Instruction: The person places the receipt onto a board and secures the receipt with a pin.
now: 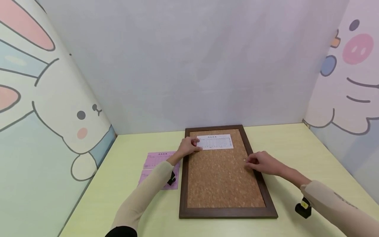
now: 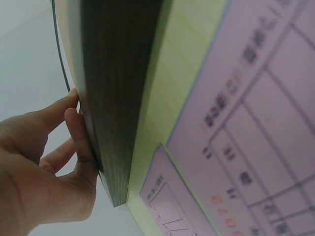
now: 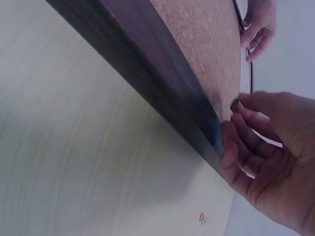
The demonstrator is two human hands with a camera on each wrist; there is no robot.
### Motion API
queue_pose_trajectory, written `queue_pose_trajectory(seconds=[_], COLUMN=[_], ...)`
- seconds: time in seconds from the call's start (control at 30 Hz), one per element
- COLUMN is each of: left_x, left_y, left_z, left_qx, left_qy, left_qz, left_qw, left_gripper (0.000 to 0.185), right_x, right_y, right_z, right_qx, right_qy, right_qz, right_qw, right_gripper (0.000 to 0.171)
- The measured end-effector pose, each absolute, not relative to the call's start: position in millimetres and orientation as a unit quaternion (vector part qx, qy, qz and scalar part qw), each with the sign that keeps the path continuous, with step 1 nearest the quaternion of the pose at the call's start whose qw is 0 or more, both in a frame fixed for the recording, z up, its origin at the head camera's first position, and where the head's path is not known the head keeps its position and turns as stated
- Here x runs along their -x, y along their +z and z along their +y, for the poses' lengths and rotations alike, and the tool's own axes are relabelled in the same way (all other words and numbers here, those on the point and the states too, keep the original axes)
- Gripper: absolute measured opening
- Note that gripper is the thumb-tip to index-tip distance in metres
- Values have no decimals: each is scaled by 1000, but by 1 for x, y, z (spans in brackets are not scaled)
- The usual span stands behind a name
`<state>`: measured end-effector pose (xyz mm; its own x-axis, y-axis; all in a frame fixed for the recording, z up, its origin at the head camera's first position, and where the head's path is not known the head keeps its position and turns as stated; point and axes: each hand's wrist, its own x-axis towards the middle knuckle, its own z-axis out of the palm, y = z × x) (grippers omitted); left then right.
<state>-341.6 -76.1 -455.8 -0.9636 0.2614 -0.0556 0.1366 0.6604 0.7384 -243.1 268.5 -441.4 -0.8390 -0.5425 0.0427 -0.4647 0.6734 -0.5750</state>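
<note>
A white printed form (image 1: 215,142) lies near the top of a cork board (image 1: 222,177) with a dark brown wooden frame. My left hand (image 1: 189,146) touches the form's left edge, thumb and fingertips set apart on the paper. In the left wrist view, the frame's side hides the form from sight. Over the board's right side, my right hand (image 1: 263,162) pinches a small green-headed pin (image 3: 236,102) between thumb and forefinger. Its other fingers curl loosely above the frame's right edge (image 3: 197,110).
Pink printed forms (image 1: 158,160) lie on the pale yellow table (image 1: 118,184) left of the board, partly behind my left forearm. Small red and green pieces (image 3: 202,218) lie on the table to the right. Walls with cartoon drawings stand at both sides, a plain one behind.
</note>
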Motion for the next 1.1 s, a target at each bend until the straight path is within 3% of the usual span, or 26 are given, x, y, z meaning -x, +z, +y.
queue_pose_trajectory(seconds=[0.2,0.83,1.1], left_x=[341,341,340], left_y=[-456,-457,-456], left_z=[-75,-76,-76], left_qx=[-112,-107,-115], left_qy=[402,395,390], left_qz=[906,910,911], left_qw=[75,75,70], left_gripper=[41,41,40], right_x=[238,251,256], right_y=[-439,-445,-448], right_z=[262,260,265], right_qx=[333,335,296], right_qy=[-293,-284,-320], right_qz=[889,891,892], right_qw=[112,117,119], right_gripper=[10,12,11])
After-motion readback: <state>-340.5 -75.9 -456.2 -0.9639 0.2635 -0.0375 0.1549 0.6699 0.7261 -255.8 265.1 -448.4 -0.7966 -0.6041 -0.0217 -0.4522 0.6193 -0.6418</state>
